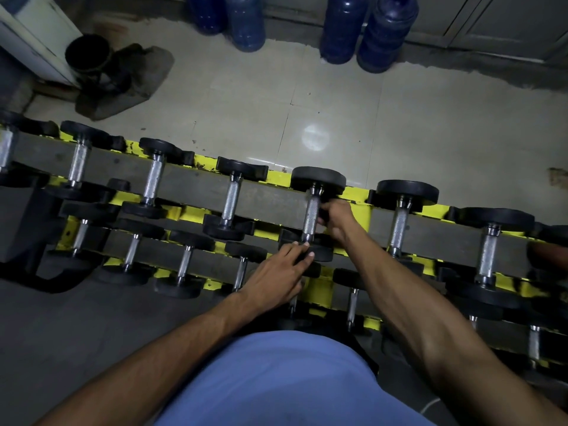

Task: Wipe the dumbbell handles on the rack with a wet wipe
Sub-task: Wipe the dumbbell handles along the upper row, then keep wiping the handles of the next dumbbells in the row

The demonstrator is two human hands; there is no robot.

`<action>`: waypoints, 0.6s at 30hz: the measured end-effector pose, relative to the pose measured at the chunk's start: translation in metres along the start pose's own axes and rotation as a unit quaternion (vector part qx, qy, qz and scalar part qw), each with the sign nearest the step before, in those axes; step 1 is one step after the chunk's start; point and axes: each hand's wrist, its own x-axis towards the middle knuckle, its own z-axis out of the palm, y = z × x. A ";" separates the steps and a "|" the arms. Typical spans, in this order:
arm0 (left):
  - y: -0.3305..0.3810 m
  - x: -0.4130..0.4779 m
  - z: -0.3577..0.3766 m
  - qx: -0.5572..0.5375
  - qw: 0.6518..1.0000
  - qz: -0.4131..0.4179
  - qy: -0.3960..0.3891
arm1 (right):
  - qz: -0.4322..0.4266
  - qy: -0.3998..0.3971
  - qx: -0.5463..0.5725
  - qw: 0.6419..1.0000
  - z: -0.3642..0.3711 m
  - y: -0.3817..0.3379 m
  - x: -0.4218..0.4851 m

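Resting left fingers [298, 251] flat on dumbbell head [323, 256] | right fingers [323, 221] curled at handle [310, 215] — grasp unclear | jugs [388, 32] upright

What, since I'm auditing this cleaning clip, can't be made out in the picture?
Head view only:
Wet wipe: none plainly seen; the right hand curls beside the handle, hiding its palm.
Lower-row dumbbells: partly covered by the left hand and the blue shirt.
Far-right dumbbell: blurred, cut by the frame edge.
Plate markings: too dark to read.

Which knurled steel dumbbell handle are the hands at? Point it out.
The top-row centre knurled steel handle: right hand beside it, left hand at its near end.
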 end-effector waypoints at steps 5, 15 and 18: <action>0.002 0.000 -0.001 -0.002 1.000 0.003 -0.001 | 0.037 0.044 0.131 0.990 0.010 -0.007 0.020; 0.002 -0.001 0.002 -0.001 1.000 0.003 0.018 | -0.426 0.160 -0.281 0.845 0.002 0.026 -0.020; -0.001 0.000 0.003 0.003 1.000 0.005 0.011 | -0.540 0.109 -0.456 0.699 -0.009 0.024 -0.021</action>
